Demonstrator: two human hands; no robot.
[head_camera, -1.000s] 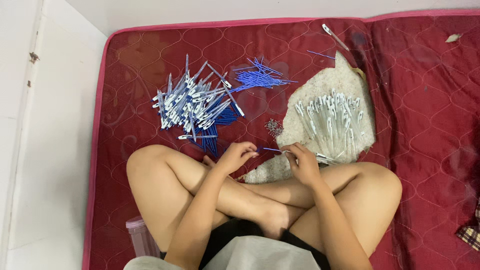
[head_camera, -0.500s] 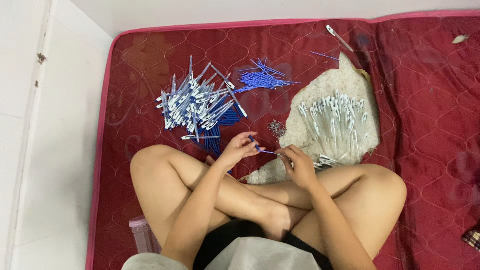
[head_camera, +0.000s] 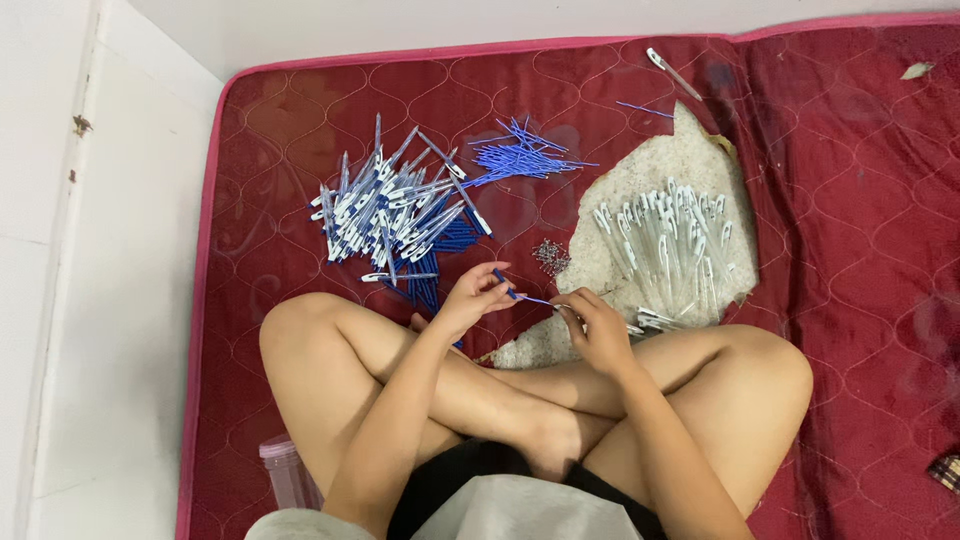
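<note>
Near the middle of the frame, the left hand (head_camera: 470, 298) and the right hand (head_camera: 598, 330) meet over the crossed legs, sharing a thin blue refill (head_camera: 522, 294) stretched between them. The left grip pinches its blue end with thumb and fingertips pressed together; the right grip closes around the other end, fingers curled in. Above and left of the hands a heap of blue-and-white pens (head_camera: 395, 215) lies on the red quilted mattress (head_camera: 280, 130), with a bundle of loose blue refills (head_camera: 525, 158) just right of it. A small cluster of metal springs (head_camera: 550, 257) sits above the hands, beside a pale cloth (head_camera: 680, 160) carrying white pen parts (head_camera: 665, 240).
</note>
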